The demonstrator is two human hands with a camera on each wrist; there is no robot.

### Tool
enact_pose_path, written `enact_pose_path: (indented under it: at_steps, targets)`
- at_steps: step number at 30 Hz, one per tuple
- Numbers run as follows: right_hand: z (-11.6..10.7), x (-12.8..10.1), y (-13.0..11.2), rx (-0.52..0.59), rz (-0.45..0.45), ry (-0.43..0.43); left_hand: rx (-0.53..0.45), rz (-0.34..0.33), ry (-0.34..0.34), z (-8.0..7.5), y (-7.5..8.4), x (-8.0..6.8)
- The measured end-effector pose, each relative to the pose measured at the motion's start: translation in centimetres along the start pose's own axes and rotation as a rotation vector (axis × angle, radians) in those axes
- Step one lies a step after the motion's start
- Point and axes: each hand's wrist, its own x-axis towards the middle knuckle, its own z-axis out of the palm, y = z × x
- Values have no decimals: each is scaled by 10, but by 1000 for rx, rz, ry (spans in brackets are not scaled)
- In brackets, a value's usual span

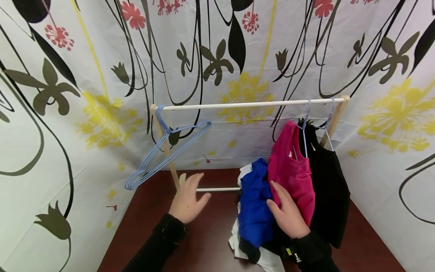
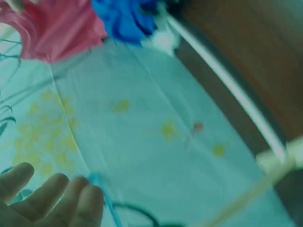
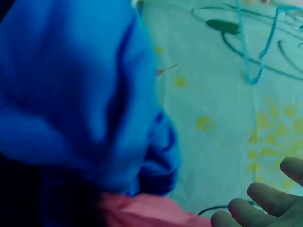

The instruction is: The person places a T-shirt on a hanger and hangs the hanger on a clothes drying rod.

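My left hand [image 1: 188, 202], fingers extended and thumb apart, is in the air in front of the rack's left post, below several blue wire hangers [image 1: 166, 129] on the rail. It holds nothing. Fingers of my right hand [image 1: 289, 213] are spread in front of a pink sleeveless top [image 1: 289, 164], overlapping its lower part in the head view. That top hangs from a hanger at the rail's right end, beside a black top [image 1: 329, 181]. Left of my right hand is a crumpled blue garment [image 1: 255, 206] on a pile. In the right wrist view the blue garment [image 3: 80, 85] looms close.
A white rail [image 1: 238, 105] joins two wooden posts, with a lower white bar [image 1: 217, 189] near the table. White cloth [image 1: 273, 260] and dark cloth [image 1: 249, 250] lie under the blue garment. A flower-patterned curtain [image 1: 210, 143] surrounds the dark red-brown table [image 1: 210, 241].
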Motion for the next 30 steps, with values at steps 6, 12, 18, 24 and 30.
enact_pose_path:
  at_steps: [6, 12, 18, 24, 30]
  targets:
    - [3, -9, 13, -32, -7, 48, 201, 79, 216, -34, -28, 9]
    - [6, -10, 21, -39, 29, 38, 399, 128, 463, -82, -60, 27]
    - [8, -10, 26, -35, 52, 30, 467, 59, 472, -108, -80, 36]
    - [6, -10, 25, -32, 41, 25, 510, -9, 400, -109, -85, 37]
    - [6, -10, 27, -21, 51, 26, 482, -21, 383, -104, -77, 32]
